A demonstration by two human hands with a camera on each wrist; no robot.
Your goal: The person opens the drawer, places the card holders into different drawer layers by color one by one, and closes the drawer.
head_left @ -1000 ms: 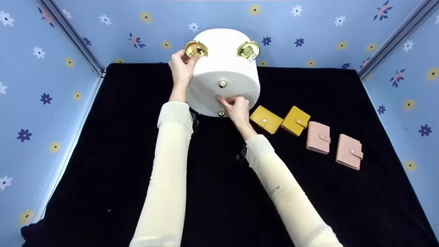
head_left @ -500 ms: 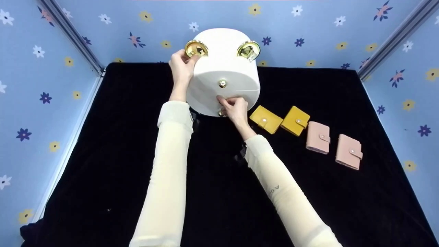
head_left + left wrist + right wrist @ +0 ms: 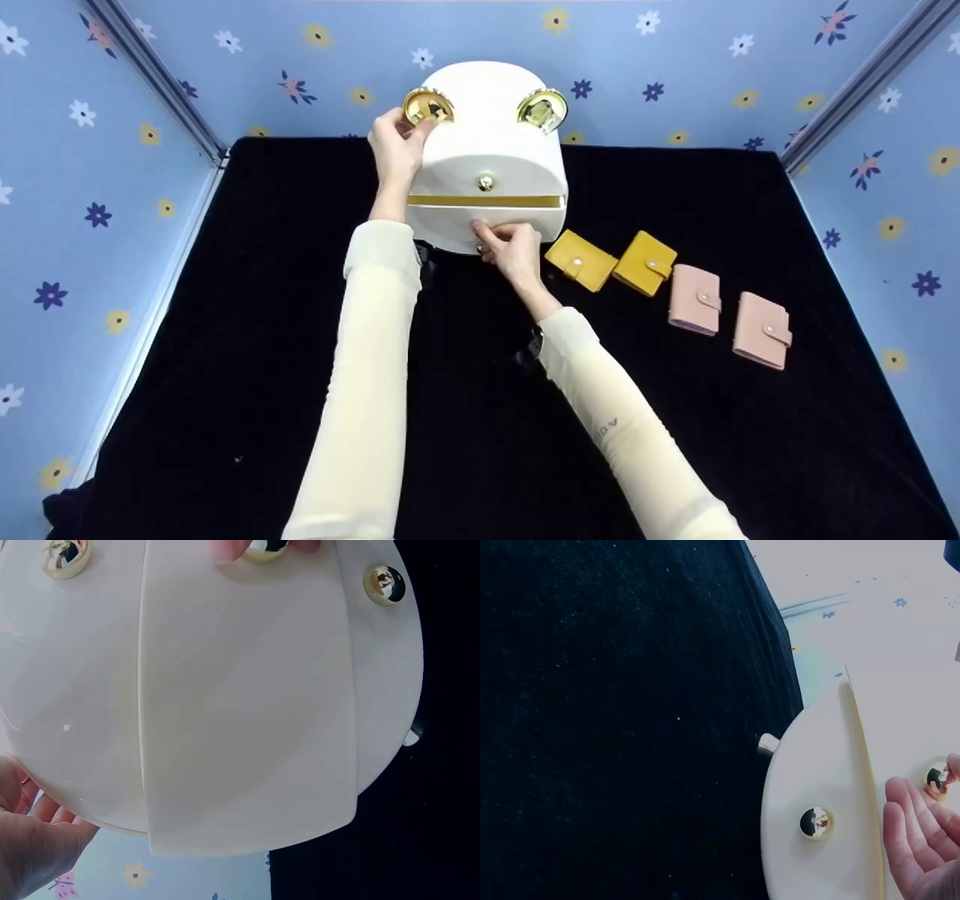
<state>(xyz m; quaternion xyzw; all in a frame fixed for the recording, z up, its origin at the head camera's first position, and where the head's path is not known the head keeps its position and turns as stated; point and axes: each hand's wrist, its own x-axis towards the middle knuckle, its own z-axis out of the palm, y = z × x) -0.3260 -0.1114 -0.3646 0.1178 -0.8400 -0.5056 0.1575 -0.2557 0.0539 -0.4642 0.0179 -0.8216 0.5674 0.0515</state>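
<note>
Two hands on one white round box [image 3: 487, 150], which stands at the back middle of the black surface [image 3: 225, 337], near the blue flowered back wall [image 3: 675, 60]. Left hand [image 3: 396, 150] is at the box's upper left side, fingers curled against the left gold ring fitting [image 3: 427, 106]; whether it pinches the ring or only presses on it cannot be told. In the left wrist view only the palm edge [image 3: 30, 840] shows, under the box's rim. Right hand [image 3: 512, 244] is at the box's lower front, thumb and fingers pinching a small gold knob [image 3: 480, 247] on the lower drawer [image 3: 487, 221]. That drawer is pulled out a little: a yellow strip [image 3: 486, 201] of its inside shows between it and the section above. Upper section has its own gold knob [image 3: 486, 181], untouched. A second gold ring fitting [image 3: 541, 109] sits on the box's upper right. The right wrist view shows the fingers [image 3: 919, 840] beside a knob [image 3: 937, 778], another knob [image 3: 817, 821] free to the left, and the drawer edge standing proud.

Four small snap wallets lie in a row on the surface, right of the box: two yellow [image 3: 581, 260] [image 3: 645, 263], then two pink [image 3: 695, 299] [image 3: 763, 331]. The nearest yellow one is just beside the right hand, not touching it. Both arms are in cream sleeves [image 3: 360, 390].
</note>
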